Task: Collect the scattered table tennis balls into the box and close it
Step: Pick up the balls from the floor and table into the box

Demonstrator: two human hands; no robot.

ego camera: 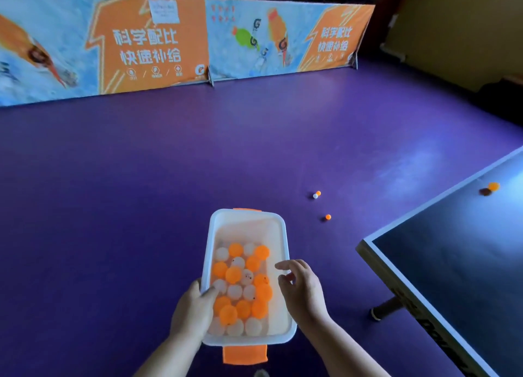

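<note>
Box (249, 226): translucent white plastic, rounded corners, orange latch flaps at both ends, carried above the purple floor (141, 178); left grip (195, 308) clamps its left rim, thumb inside; right grip (302, 286) loosely curled beside the right rim, apparently empty. Collected balls (233, 274) smooth, light, orange and white; a one-sided hold may tilt the box and spill them; stray balls (328, 217) could roll away; another ball (493, 186) sits on the bench (452, 249).

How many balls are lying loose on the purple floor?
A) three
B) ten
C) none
A: on the purple floor an orange ball sits right beside a white ball, and a second orange ball lies nearer the box.
</note>
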